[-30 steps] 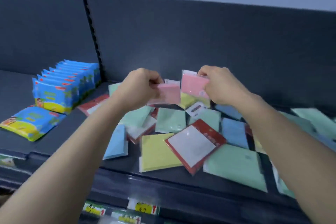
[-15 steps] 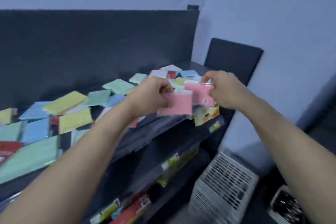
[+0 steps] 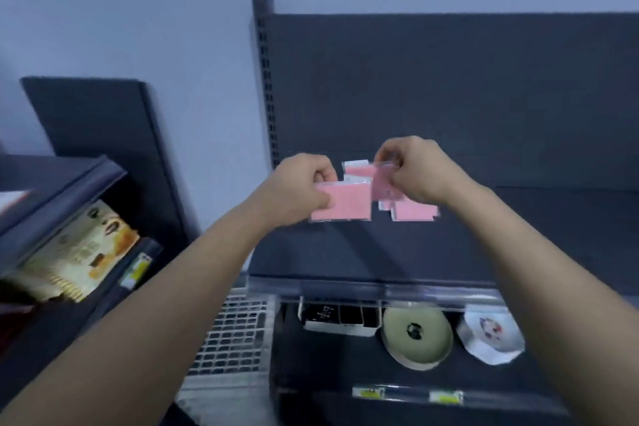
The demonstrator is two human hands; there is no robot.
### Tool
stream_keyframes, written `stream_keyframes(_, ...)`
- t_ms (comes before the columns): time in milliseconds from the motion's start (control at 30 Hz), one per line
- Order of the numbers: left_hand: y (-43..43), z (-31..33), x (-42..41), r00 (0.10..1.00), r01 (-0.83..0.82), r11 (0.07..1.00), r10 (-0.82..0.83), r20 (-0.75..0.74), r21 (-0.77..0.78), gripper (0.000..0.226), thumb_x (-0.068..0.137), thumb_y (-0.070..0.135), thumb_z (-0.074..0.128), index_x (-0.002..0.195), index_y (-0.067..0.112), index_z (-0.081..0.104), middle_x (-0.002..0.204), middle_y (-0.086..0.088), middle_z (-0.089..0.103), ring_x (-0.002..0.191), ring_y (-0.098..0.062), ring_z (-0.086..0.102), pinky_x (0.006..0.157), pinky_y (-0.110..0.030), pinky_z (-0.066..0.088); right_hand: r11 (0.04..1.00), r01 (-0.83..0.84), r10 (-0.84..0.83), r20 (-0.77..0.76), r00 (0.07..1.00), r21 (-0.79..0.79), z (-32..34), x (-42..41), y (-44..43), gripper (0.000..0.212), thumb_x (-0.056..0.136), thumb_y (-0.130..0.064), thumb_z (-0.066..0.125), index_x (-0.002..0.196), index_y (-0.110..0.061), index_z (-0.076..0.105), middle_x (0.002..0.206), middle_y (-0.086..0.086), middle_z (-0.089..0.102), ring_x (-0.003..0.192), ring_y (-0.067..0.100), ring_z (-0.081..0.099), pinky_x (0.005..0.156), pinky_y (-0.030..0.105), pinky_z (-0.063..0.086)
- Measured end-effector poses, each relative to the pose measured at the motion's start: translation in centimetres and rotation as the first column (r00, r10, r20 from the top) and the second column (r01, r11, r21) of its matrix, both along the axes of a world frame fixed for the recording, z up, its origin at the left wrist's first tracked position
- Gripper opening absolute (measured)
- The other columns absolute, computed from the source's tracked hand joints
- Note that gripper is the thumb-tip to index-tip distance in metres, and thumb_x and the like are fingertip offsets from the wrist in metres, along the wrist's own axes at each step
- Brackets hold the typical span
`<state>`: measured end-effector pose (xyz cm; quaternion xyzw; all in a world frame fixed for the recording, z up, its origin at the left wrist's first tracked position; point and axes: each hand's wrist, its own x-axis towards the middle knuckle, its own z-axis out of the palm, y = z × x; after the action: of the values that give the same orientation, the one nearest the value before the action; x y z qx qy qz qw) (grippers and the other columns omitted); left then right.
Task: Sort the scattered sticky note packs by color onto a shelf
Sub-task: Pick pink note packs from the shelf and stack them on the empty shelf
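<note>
Grip: left hand point(image 3: 304, 190) and right hand point(image 3: 415, 173) pinch pink packs point(image 3: 345, 204).
Change: pile gone, pink stack point(image 3: 413, 213) now just below; placement likely next.

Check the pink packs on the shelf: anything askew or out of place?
Mildly: the shelved packs overlap, edges unsquared, on the shelf. Left hand holds the left pack, right hand the right pack, both pink. No stray-colour pack shows. Blur hides any damage.

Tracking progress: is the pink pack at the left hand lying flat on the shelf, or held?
Held. The left hand pinches the pink pack by its left edge over the shelf; whether its bottom touches is unclear.
</note>
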<state>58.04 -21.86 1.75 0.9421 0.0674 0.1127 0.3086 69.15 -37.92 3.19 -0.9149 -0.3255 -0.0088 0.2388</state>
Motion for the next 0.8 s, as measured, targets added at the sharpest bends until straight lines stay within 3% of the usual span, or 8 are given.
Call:
stream_keyframes(233, -3.8, -3.1, 8.9, 0.975, 0.203, 0.979, -0.205, -0.083, -0.027, 0.014, 0.078, 0.005, 0.067, 0.090, 0.010, 0.063, 0.080, 0.006, 0.054, 0.075, -0.014, 0.051, 0.070, -0.028, 0.045, 0.963, 0.263, -0.267, -0.061, 0.962, -0.061, -3.2, 6.2, -7.0, 0.020, 0.081, 0.000, 0.050, 0.090, -0.014, 0.063, 0.089, 0.009, 0.065, 0.078, 0.025, 0.057, 0.067, 0.026, 0.044)
stream_keyframes(400, -2.2, -5.2, 13.1, 0.954, 0.253, 0.963, -0.264, -0.142, -0.092, 0.014, 0.078, 0.003, 0.067, 0.089, 0.011, 0.064, 0.077, 0.006, 0.054, 0.071, -0.011, 0.049, 0.065, -0.021, 0.042, 0.944, 0.294, -0.312, -0.116, 0.943, -0.153, -6.1, 9.8, -6.7, 0.016, 0.081, -0.003, 0.054, 0.083, -0.018, 0.058, 0.086, 0.006, 0.061, 0.078, 0.023, 0.055, 0.066, 0.024, 0.040)
stream_keyframes(533, -1.3, -7.0, 15.2, 0.940, 0.257, 0.953, -0.285, -0.189, -0.159, 0.015, 0.079, 0.002, 0.067, 0.084, 0.015, 0.061, 0.075, 0.006, 0.054, 0.065, -0.007, 0.048, 0.063, -0.020, 0.042, 0.943, 0.283, -0.313, -0.178, 0.933, -0.175, -8.8, 11.7, -6.0, 0.012, 0.085, -0.007, 0.058, 0.091, -0.016, 0.061, 0.087, 0.003, 0.058, 0.080, 0.020, 0.053, 0.067, 0.023, 0.038)
stream_keyframes(667, -1.2, -9.0, 17.2, 0.931, 0.249, 0.946, -0.293, -0.219, -0.207, 0.011, 0.078, 0.003, 0.066, 0.086, 0.011, 0.062, 0.072, 0.005, 0.054, 0.063, -0.009, 0.047, 0.063, -0.022, 0.041, 0.959, 0.243, -0.273, -0.257, 0.927, -0.145, -11.0, 13.6, -5.4, 0.006, 0.086, -0.010, 0.060, 0.089, -0.014, 0.061, 0.081, 0.005, 0.061, 0.073, 0.020, 0.054, 0.059, 0.023, 0.040)
stream_keyframes(800, -1.8, -10.8, 18.7, 0.939, 0.218, 0.941, -0.274, -0.207, -0.257, 0.012, 0.078, 0.002, 0.067, 0.084, 0.010, 0.062, 0.070, 0.007, 0.050, 0.061, -0.005, 0.044, 0.054, -0.010, 0.038, 0.964, 0.243, -0.264, -0.278, 0.923, -0.108, -12.7, 15.9, -5.2, 0.006, 0.088, -0.009, 0.057, 0.088, -0.014, 0.059, 0.087, 0.007, 0.061, 0.076, 0.022, 0.056, 0.061, 0.024, 0.042)
